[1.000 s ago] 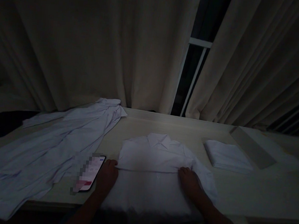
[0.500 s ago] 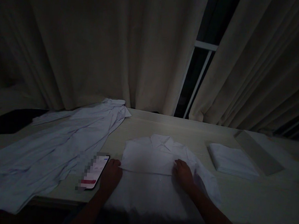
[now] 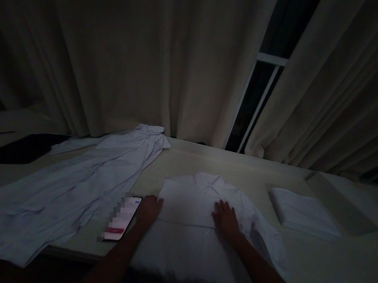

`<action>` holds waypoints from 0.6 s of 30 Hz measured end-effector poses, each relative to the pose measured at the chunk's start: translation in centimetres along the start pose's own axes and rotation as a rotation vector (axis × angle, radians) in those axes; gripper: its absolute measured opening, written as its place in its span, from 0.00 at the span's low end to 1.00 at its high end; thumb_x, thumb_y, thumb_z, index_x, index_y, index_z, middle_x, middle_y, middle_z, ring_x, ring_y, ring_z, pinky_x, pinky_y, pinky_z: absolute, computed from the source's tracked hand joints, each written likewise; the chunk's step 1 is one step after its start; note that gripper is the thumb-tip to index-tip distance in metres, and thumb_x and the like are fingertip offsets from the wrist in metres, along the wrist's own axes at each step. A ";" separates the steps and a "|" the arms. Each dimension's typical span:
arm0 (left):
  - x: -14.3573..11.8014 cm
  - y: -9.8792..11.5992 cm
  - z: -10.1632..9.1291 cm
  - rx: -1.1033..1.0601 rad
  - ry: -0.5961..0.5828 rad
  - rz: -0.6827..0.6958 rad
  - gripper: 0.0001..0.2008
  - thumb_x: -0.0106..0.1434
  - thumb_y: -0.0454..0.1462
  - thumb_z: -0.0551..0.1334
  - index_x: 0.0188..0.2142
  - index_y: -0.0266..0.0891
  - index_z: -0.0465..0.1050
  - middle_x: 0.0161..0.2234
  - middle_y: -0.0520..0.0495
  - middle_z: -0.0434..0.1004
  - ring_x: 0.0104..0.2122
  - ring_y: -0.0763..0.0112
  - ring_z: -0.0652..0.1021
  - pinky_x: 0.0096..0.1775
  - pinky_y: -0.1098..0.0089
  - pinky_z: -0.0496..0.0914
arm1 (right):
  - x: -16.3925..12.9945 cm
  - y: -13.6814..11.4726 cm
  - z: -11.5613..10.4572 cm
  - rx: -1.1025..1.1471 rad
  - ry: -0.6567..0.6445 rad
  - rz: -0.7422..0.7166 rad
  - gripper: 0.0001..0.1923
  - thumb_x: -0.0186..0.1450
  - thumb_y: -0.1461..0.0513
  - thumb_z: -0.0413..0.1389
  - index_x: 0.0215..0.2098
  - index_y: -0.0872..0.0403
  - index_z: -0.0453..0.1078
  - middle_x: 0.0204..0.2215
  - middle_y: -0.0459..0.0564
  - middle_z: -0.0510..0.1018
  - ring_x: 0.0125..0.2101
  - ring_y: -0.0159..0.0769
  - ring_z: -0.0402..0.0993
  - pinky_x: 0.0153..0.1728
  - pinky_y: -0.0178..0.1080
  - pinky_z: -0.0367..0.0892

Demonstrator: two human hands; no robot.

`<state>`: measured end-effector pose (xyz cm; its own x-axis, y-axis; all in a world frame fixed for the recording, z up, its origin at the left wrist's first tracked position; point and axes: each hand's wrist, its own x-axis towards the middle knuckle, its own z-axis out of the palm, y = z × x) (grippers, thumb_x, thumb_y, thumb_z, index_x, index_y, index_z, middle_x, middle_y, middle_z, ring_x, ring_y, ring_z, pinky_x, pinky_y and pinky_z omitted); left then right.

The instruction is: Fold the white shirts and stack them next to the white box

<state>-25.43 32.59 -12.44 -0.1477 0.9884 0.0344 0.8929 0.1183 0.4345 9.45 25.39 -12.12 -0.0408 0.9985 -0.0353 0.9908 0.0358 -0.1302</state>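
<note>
Pale tabletop (image 3: 313, 262) carries a half-folded white shirt (image 3: 199, 220) at its near edge, pressed flat by the open, empty left hand (image 3: 148, 210) and right hand (image 3: 225, 217), which reads as mid-fold smoothing, so the next fold likely needs firm pinches on the hem.

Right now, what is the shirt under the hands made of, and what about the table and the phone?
The white shirt looks like thin woven cloth, perhaps cotton: it creases softly and has a stiff collar. The table seems pale matte wood or laminate; faint grain shows, but the light is too dim to be sure. The phone has a smooth, glowing glass screen. The left hand and right hand press the shirt flat.
</note>
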 end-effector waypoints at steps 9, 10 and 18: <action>-0.4 -1.3 -0.9 -0.008 -0.061 -0.175 0.28 0.61 0.54 0.51 0.48 0.34 0.71 0.42 0.37 0.79 0.42 0.56 0.78 0.39 0.63 0.67 | -0.5 -0.1 1.8 -0.007 0.076 -0.013 0.30 0.72 0.49 0.36 0.67 0.54 0.52 0.67 0.54 0.49 0.67 0.49 0.39 0.62 0.56 0.38; -0.9 -1.2 -1.0 -0.006 -0.051 -0.161 0.30 0.61 0.53 0.50 0.50 0.32 0.69 0.45 0.36 0.78 0.44 0.56 0.77 0.41 0.63 0.67 | -0.1 -0.4 1.4 -0.002 0.086 -0.014 0.30 0.72 0.49 0.37 0.66 0.55 0.54 0.67 0.56 0.51 0.66 0.50 0.41 0.62 0.56 0.39; -4.7 -1.4 -1.2 -0.006 -0.082 -0.104 0.25 0.64 0.48 0.49 0.44 0.31 0.75 0.44 0.35 0.78 0.46 0.55 0.75 0.47 0.62 0.65 | 8.5 -11.4 -3.8 0.218 0.081 -0.223 0.21 0.70 0.54 0.48 0.55 0.55 0.68 0.56 0.55 0.71 0.57 0.42 0.61 0.58 0.44 0.52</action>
<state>-26.52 27.66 -12.16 -0.2034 0.9754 -0.0848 0.8720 0.2199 0.4373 -1.71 33.64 -7.12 -0.2348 0.9674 0.0953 0.9076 0.2533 -0.3350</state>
